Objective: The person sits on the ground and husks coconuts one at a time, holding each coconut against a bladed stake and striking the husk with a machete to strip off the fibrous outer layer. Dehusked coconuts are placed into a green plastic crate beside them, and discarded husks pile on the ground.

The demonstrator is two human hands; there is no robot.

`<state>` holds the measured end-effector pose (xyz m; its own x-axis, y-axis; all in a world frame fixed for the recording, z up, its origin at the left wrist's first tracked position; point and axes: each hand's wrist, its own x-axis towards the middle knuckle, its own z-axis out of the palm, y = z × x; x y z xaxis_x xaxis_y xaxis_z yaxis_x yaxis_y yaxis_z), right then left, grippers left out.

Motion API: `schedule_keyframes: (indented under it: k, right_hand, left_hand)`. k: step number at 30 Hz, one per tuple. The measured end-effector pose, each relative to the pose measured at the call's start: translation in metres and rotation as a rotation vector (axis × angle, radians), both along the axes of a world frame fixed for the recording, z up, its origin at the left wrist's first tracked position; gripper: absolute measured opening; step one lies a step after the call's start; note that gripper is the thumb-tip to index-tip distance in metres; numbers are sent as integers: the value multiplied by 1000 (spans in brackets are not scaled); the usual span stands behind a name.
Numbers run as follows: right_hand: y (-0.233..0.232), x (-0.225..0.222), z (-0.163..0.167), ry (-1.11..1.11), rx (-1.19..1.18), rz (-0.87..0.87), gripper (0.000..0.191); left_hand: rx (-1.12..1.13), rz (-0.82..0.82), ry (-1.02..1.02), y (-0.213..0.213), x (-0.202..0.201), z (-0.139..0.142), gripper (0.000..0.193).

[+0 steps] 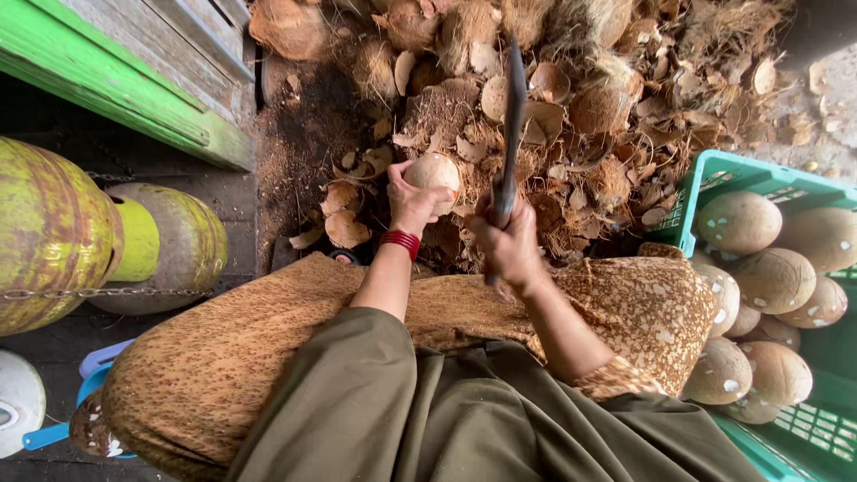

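Observation:
My left hand (412,202) grips a pale, partly husked coconut (435,170) held out over the husk pile. A red band circles that wrist. My right hand (509,245) is closed on the handle of a long dark blade (514,107), which points up and away, just right of the coconut. Both forearms reach out over my lap, which is covered by a brown spotted cloth (268,330).
A heap of brown coconut husks and shell pieces (571,98) fills the ground ahead. A green plastic crate (714,170) at right holds several peeled coconuts (739,221). Yellow-green gas cylinders (54,232) with a chain stand at left, beside a green-edged wooden frame (116,89).

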<state>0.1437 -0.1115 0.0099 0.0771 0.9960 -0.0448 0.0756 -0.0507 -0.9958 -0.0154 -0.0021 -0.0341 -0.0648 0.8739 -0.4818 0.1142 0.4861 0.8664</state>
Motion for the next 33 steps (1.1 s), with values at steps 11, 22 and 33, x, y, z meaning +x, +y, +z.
schedule_keyframes:
  k: [11,22,33]
  right_hand:
    - [3,-5,-1,201,-721,-34,16]
    - [5,-13,-45,190,-608,52,22]
    - [0,-12,29,-41,-438,50,23]
  left_hand:
    - [33,-46,-73,1,-23,-17,100]
    - [61,-10,-5,7,-16,-24,102]
    - [308,-402,424,11,-17,-5,99]
